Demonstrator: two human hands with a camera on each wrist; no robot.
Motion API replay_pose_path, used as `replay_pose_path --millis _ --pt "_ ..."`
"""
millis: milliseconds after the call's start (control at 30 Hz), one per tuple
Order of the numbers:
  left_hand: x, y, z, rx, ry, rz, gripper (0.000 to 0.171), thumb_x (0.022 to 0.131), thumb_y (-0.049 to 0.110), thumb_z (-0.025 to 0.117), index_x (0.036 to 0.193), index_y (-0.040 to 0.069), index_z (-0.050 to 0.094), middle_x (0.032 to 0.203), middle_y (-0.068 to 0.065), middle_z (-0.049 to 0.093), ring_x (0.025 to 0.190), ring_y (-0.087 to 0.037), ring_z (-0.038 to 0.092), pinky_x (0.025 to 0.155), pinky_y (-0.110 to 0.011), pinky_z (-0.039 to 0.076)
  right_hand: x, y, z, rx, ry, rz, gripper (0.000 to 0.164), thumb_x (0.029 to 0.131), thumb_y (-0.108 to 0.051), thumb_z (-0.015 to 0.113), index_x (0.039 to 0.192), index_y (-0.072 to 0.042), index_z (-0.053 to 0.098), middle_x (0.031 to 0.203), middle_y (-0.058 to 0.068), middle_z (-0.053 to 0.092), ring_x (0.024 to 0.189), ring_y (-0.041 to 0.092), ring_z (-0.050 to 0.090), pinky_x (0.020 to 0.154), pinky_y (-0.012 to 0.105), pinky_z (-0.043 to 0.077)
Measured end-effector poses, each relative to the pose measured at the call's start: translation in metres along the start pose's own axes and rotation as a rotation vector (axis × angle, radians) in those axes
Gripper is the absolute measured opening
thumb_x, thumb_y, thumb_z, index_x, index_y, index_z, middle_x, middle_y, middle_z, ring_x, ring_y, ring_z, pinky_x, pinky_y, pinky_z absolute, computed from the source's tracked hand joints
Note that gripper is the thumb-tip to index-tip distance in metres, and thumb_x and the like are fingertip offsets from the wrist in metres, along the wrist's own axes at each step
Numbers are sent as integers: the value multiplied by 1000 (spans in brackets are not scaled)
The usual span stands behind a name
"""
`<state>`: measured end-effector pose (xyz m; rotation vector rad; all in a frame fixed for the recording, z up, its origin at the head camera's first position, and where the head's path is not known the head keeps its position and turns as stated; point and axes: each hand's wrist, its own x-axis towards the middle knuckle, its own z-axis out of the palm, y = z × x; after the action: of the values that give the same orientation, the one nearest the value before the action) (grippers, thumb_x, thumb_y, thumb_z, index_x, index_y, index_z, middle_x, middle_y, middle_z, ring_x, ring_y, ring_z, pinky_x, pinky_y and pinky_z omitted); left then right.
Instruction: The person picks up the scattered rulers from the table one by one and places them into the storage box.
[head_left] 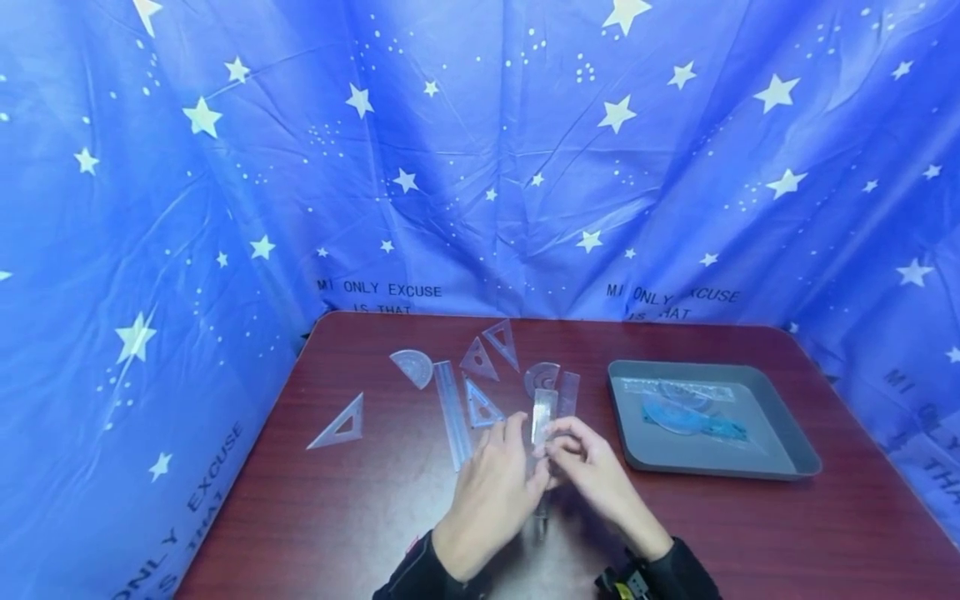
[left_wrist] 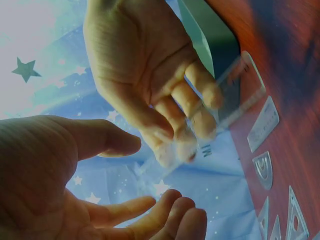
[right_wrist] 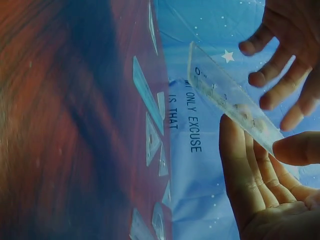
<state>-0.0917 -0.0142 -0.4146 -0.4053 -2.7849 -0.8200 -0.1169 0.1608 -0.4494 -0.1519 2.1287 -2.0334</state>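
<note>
A starry curtain (head_left: 487, 150) backs the brown table (head_left: 292, 525), which bears a grey tray (head_left: 787, 412) at right. The left hand (head_left: 491, 483), fingers apart, is just beside a clear ruler (head_left: 543, 407); the right hand (head_left: 596, 475) pinches it between thumb and fingers, raised above the table. Beyond lies a protractor (head_left: 412, 367).

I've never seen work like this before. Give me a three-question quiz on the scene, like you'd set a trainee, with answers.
1. Which hand pinches the clear ruler: A) left, B) right, C) both?
2. True or false: the grey tray stands to the person's left.
3. What lies farthest left on the table?

Key:
1. B: the right hand pinches it, while the left hand is open.
2. False: it stands to the right.
3. A clear triangular set square.
</note>
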Motion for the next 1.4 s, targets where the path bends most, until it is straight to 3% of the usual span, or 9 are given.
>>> replay_pose_path --millis 300,533,733,1000,1200,1400 --pt "0 -15 -11 -17 -53 17 51 96 26 77 139 2 65 127 -16 72 114 -31 71 92 -48 62 1 -10 -24 -166 7 -151 28 104 4 57 131 11 57 101 23 73 81 12 73 73 31 64" --pt "-1 -29 -15 -46 -51 -9 49 95 25 77 138 4 65 130 -15 70 119 -32 67 97 -52 60 2 -28 -49 -462 75 -214 24 103 1 61 126 -2 68 97 12 74 84 12 71 77 27 59" --pt "-5 -42 -16 -65 -46 -52 53 95 25 77 142 2 62 133 -18 68 123 -35 65 102 -56 58 5 -44 -75 -726 135 -223 27 103 -2 62 124 -15 73 99 -2 77 92 9 71 82 27 58" --pt "-11 -56 -14 -80 -28 -42 55 95 21 77 143 0 61 136 -19 66 126 -34 61 106 -54 56 12 -55 -119 -942 147 -233 28 105 -3 61 127 -15 75 105 5 79 86 14 69 65 25 50" --pt "-12 -61 -14 -61 -10 -19 52 95 20 77 141 -1 62 135 -19 65 128 -36 60 109 -56 53 22 -51 -150 -1089 94 -254 30 102 2 57 118 -13 78 105 8 78 77 12 58 61 26 42" --pt "-14 -66 -13 -47 -26 -41 56 94 18 79 142 -2 60 136 -24 63 130 -40 58 110 -60 51 38 -35 -178 -1130 10 -134 25 101 3 56 112 -7 77 94 11 73 66 12 48 58 26 36"
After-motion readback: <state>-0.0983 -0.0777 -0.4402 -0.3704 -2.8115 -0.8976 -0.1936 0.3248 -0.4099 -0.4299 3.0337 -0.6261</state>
